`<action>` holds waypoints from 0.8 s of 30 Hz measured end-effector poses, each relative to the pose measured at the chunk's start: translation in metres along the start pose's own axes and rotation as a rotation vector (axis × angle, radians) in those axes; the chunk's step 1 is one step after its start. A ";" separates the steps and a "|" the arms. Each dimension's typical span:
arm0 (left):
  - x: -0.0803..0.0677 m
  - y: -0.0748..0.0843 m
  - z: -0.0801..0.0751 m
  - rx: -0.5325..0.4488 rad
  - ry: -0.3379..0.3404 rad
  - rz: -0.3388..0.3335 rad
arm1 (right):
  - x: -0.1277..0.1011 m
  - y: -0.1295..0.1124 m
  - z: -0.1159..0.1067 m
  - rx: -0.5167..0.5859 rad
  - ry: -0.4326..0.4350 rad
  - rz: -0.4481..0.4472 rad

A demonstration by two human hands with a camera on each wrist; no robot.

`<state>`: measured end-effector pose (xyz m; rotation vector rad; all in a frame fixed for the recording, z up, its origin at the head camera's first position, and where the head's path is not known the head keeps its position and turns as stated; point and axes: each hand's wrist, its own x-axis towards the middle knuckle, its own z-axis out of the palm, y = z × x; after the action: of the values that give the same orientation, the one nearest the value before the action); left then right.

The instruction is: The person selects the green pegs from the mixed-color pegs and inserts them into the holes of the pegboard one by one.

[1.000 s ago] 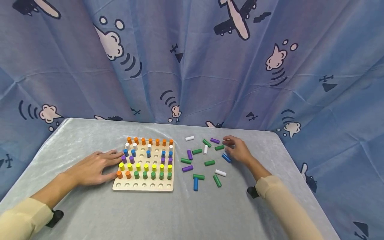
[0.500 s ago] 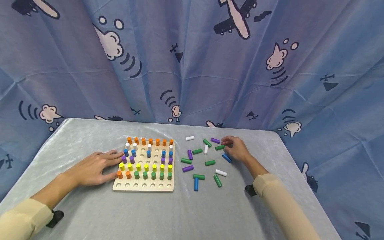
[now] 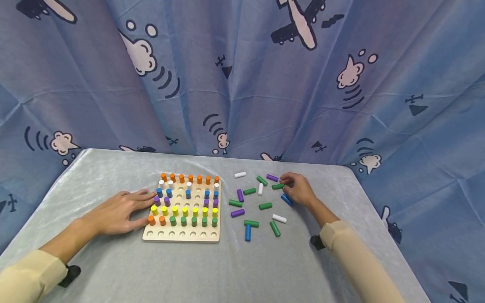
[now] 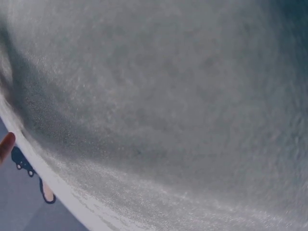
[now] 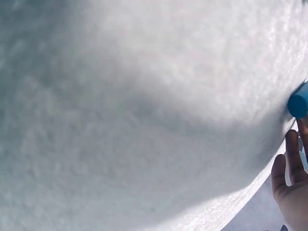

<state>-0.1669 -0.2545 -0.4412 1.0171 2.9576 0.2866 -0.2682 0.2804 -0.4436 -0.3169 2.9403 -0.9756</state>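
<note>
My left hand (image 3: pixel 119 212) lies flat at the left side of a wooden pegboard (image 3: pixel 181 238), its fingertips and thumb at the edge. In the left wrist view only a fingertip (image 4: pixel 6 146) shows. Rows of orange, white, blue, purple, yellow and green pegs stand upright in the board; some holes are bare. My right hand (image 3: pixel 301 189) is bent low over the table, its thumb and fingertips around the right end of a lying green peg (image 3: pixel 277 187); I cannot tell whether they grip it. A blue peg (image 3: pixel 286 199) lies beneath that hand, its end (image 5: pixel 298 106) showing beside the fingers.
Loose pegs lie scattered right of the board, among them a purple peg (image 3: pixel 272 177), a white peg (image 3: pixel 279 218), a green peg (image 3: pixel 275 228) and a blue peg (image 3: pixel 248 232). Grey cloth covers the table (image 3: pixel 189 273). A blue patterned curtain (image 3: pixel 242 84) hangs behind it.
My right hand has shifted slightly left to the end of the green peg, then stayed there. The left hand, the board and the loose pegs have not visibly moved.
</note>
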 end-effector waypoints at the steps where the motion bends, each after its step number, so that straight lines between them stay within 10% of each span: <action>1: 0.000 0.000 0.000 0.000 -0.001 -0.001 | 0.000 -0.001 0.000 0.005 0.000 0.003; 24: 0.000 0.000 0.000 -0.002 0.015 0.013 | -0.006 -0.023 -0.002 0.156 0.070 -0.086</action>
<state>-0.1675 -0.2544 -0.4415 1.0383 2.9649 0.2980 -0.2584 0.2652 -0.4287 -0.4137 2.9101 -1.2436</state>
